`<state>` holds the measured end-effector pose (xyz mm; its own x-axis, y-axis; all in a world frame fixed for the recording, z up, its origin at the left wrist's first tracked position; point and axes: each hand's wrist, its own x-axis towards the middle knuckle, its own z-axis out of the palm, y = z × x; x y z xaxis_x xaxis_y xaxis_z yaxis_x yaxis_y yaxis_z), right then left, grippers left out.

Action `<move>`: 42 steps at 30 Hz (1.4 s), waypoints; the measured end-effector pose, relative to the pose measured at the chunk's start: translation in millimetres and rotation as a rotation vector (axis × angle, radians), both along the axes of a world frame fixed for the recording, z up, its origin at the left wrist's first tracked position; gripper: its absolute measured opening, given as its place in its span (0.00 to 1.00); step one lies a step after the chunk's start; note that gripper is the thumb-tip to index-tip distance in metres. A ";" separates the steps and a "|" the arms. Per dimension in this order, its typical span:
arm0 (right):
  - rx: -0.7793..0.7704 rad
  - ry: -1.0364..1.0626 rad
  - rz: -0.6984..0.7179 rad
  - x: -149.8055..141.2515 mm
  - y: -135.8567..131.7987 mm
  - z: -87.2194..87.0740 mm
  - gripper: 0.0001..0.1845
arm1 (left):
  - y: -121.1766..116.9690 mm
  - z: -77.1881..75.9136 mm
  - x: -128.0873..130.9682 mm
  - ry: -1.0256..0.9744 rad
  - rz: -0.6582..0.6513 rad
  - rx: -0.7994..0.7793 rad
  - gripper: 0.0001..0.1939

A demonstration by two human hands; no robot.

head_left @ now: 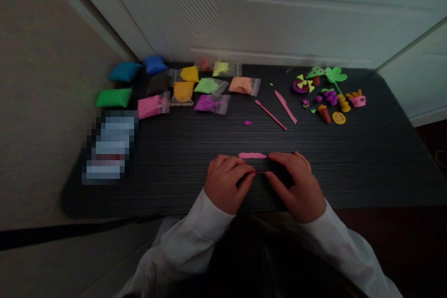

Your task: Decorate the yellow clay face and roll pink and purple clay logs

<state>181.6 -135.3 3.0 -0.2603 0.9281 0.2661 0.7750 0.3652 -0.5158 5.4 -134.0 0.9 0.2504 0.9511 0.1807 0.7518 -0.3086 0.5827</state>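
Note:
My left hand (pixel 226 182) pinches one end of a thin purple clay strand (pixel 261 172) between thumb and fingertips, low over the table. My right hand (pixel 301 187) is on the other side, its thumb at the strand's right end and its index finger stretched out apart from the thumb. Just beyond the strand lies a flattened pink clay strip (pixel 252 155) with uneven edges, its right end close to my right index fingertip. A small purple clay drop (pixel 247 123) rests farther back on the dark table (pixel 181 149).
Two pink modelling tools, a rod (pixel 270 115) and a knife (pixel 285 107), lie behind the strip. Several bagged clays, such as a pink pack (pixel 152 106), fill the back left. Small clay figures, including purple grapes (pixel 330 98), stand right. A blurred-out phone (pixel 111 146) is at left.

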 end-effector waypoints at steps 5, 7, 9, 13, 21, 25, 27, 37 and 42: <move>-0.038 -0.018 0.019 0.4 13.3 7.9 0.07 | 11.7 9.4 -10.6 0.001 0.013 -0.032 0.07; -0.055 -0.011 0.031 -2.3 18.1 9.8 0.06 | 16.2 10.3 -12.4 0.002 0.012 -0.043 0.07; -0.072 -0.004 0.034 -5.9 22.2 10.9 0.05 | 20.0 9.4 -13.0 -0.004 0.012 -0.051 0.07; -0.111 0.013 0.025 -12.4 28.8 12.9 0.04 | 24.9 5.6 -15.6 -0.028 0.021 -0.028 0.07; -0.216 -0.021 0.031 -18.5 35.6 16.2 0.04 | 24.7 7.4 -26.3 -0.076 0.070 -0.019 0.09; -0.284 0.010 0.036 -19.8 36.4 23.9 0.04 | 23.5 11.2 -27.1 -0.096 0.098 -0.048 0.08; -0.315 0.038 0.055 -20.5 36.8 28.9 0.04 | 23.0 12.9 -27.4 -0.102 0.112 -0.050 0.08; -0.344 -0.033 0.066 -26.6 40.4 27.7 0.03 | 21.5 13.9 -29.0 -0.129 0.141 -0.061 0.08; -0.325 -0.066 0.055 -26.1 41.5 25.8 0.04 | 22.5 12.9 -28.2 -0.130 0.133 -0.058 0.08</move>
<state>155.5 -93.8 28.8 -0.3195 0.9456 -0.0609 0.7940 0.2321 -0.5618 -22.8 -111.5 13.8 0.1003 0.9840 0.1471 0.7006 -0.1748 0.6918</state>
